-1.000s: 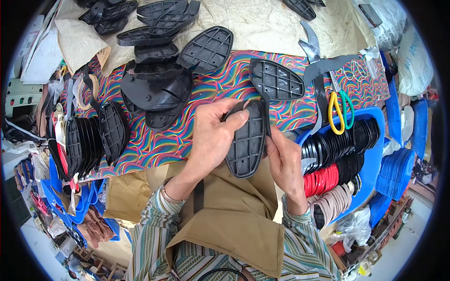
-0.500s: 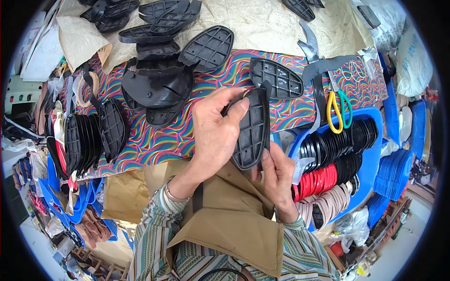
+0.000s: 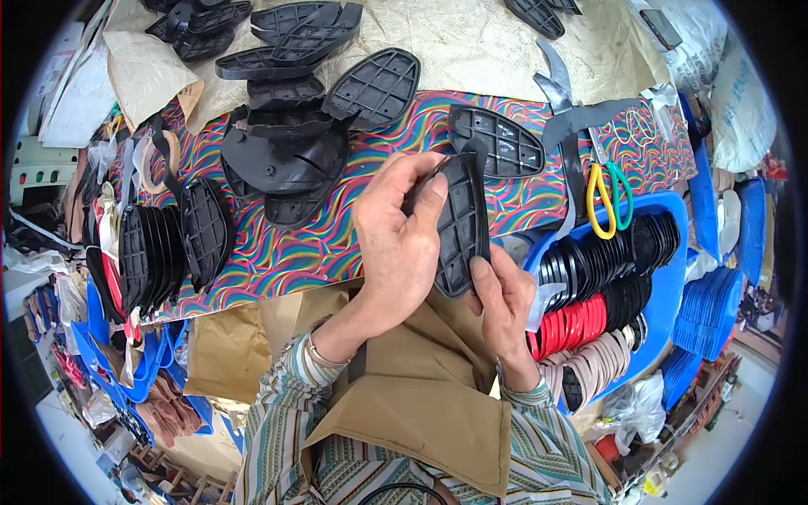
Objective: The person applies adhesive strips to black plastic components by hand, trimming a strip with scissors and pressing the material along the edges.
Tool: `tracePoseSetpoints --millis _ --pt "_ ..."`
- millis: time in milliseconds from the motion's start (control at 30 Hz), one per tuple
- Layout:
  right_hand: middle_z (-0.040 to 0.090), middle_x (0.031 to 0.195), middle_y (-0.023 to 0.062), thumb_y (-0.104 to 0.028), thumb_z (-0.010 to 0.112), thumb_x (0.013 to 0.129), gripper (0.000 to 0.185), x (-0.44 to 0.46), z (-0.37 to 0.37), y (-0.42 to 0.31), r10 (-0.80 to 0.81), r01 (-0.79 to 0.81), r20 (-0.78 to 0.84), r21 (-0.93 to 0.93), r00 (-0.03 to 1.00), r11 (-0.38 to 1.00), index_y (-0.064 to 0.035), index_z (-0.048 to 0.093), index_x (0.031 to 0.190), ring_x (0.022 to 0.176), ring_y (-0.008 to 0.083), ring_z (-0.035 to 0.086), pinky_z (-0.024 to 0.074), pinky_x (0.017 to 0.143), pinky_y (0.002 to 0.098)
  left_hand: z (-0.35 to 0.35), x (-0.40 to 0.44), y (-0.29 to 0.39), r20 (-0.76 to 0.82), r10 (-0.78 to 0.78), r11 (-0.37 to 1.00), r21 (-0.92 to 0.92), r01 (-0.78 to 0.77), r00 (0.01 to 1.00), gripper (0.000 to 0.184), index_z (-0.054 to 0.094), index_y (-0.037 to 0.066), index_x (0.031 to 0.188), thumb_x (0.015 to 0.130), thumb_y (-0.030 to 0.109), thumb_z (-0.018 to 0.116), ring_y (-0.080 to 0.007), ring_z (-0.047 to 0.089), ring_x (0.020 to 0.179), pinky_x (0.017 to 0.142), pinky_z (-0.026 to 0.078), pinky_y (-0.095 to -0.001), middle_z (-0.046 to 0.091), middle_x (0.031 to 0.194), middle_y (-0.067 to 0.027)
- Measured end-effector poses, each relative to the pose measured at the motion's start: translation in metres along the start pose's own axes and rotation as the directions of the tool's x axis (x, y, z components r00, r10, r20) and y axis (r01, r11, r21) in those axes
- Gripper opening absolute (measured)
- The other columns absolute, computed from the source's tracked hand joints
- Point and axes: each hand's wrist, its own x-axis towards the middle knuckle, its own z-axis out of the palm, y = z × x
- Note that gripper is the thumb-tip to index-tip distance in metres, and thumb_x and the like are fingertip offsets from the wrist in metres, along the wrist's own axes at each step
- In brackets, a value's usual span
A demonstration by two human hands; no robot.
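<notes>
A black shoe sole with a gridded, ribbed face [image 3: 459, 223] is held upright before my apron. My left hand [image 3: 394, 244] grips its upper left side, thumb on the ribs and fingers partly hidden behind. Along the right edge runs a thin black strip [image 3: 481, 198]. My right hand [image 3: 505, 299] pinches the lower right edge, where sole and strip meet. Just beyond, another ribbed black sole [image 3: 497, 141] lies on the patterned cloth [image 3: 387, 181]. Left of my left hand are a smooth, curved black piece [image 3: 286, 164] and a larger ribbed sole [image 3: 374, 88].
At right stands a blue basket [image 3: 669, 316] with rows of black, red and beige bands. Scissors with yellow and green handles [image 3: 602, 202] lie at its far edge. Several ribbed soles [image 3: 151, 257] stand in a row at left, near a tape roll [image 3: 160, 160].
Both hands and the held sole have shifted slightly right. The sole's lower end has swung a little to the right, and my right thumb has moved slightly up its edge.
</notes>
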Motion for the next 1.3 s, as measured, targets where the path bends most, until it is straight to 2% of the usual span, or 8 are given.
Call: tracePoseSetpoints --millis 133,267,433,533,667,800,1067,1300 --pt "0.048 0.061 -0.0048 -0.012 0.051 0.102 0.027 0.008 -0.013 0.002 0.071 -0.073 0.052 0.028 0.996 0.997 0.0056 0.061 0.121 0.047 0.0029 0.039 0.0263 0.043 0.0213 -0.004 -0.011 0.018 0.098 -0.064 0.993 -0.09 0.073 0.993 0.032 0.059 -0.001 0.121 0.089 0.004 0.064 -0.0124 0.058 0.089 0.077 0.046 -0.0261 0.065 0.1 -0.0085" --pt "0.055 0.067 0.0089 -0.008 0.054 0.099 0.027 0.024 -0.036 -0.013 0.052 -0.02 0.208 -0.153 0.977 0.988 0.0009 0.062 0.123 0.053 0.0156 0.05 0.0405 0.052 0.0293 -0.036 -0.006 0.026 0.345 -0.122 0.978 -0.117 0.171 0.931 0.042 0.052 0.001 0.131 0.092 0.015 0.063 -0.0139 0.056 0.101 0.087 0.045 -0.0267 0.061 0.111 -0.0086" --pt "0.06 0.071 0.0126 -0.001 0.058 0.088 0.024 0.043 -0.035 -0.033 -0.195 0.397 0.496 -0.342 0.846 0.852 0.0011 0.063 0.111 0.058 0.026 0.059 0.0432 0.05 0.0362 -0.076 0.033 0.029 0.55 -0.289 0.938 -0.003 0.348 0.784 0.056 0.045 -0.001 0.138 0.093 0.026 0.064 -0.0169 0.058 0.107 0.093 0.046 -0.0297 0.062 0.114 -0.0109" --pt "0.061 0.073 0.0141 0.002 0.06 0.084 0.023 0.051 -0.031 -0.04 -0.268 0.567 0.622 -0.35 0.736 0.746 0.0012 0.064 0.107 0.061 0.0301 0.063 0.0443 0.049 0.039 -0.079 0.06 0.028 0.921 -0.33 0.787 0.148 0.599 0.206 0.06 0.038 -0.003 0.146 0.097 0.024 0.061 -0.0169 0.058 0.113 0.098 0.043 -0.0299 0.062 0.122 -0.0154" --pt "0.063 0.074 0.0133 0.002 0.062 0.079 0.031 0.056 -0.024 -0.042 -0.215 0.645 0.755 -0.333 0.619 0.688 0.0006 0.063 0.11 0.061 0.0306 0.062 0.0449 0.049 0.0393 -0.054 0.047 0.039 0.854 -0.517 0.838 0.491 0.237 0.062 0.07 0.033 -0.003 0.149 0.092 0.016 0.068 -0.0171 0.058 0.114 0.1 0.043 -0.0317 0.061 0.124 -0.0166" --pt "0.063 0.074 0.0132 -0.002 0.066 0.081 0.025 0.057 -0.027 -0.037 -0.188 0.634 0.776 -0.32 0.602 0.704 -0.0007 0.064 0.105 0.059 0.0306 0.061 0.0442 0.049 0.0388 -0.059 0.019 0.006 0.904 -0.337 0.94 0.306 0.152 0.262 0.073 0.036 -0.002 0.148 0.085 0.012 0.071 -0.0175 0.061 0.109 0.095 0.047 -0.031 0.064 0.123 -0.0167" --pt "0.061 0.07 0.0099 -0.008 0.071 0.08 0.018 0.065 -0.071 -0.027 -0.291 0.588 0.657 -0.287 0.695 0.757 -0.0034 0.068 0.097 0.056 0.0292 0.06 0.0439 0.049 0.0374 -0.05 0.0 0.03 0.818 -0.435 0.878 0.293 0.379 0.375 0.068 0.035 -0.003 0.148 0.089 0.001 0.067 -0.0208 0.045 0.136 0.113 0.036 -0.0342 0.048 0.146 -0.014" --pt "0.058 0.068 0.0075 -0.003 0.072 0.076 0.02 0.045 -0.067 -0.036 -0.459 0.65 0.468 -0.442 0.755 0.618 -0.0024 0.066 0.095 0.055 0.0255 0.06 0.0447 0.049 0.0353 -0.044 -0.01 0.031 0.797 -0.305 0.948 0.202 0.247 0.521 0.071 0.034 0.0 0.149 0.085 -0.004 0.064 -0.019 0.06 0.115 0.1 0.045 -0.0333 0.058 0.133 -0.0155"
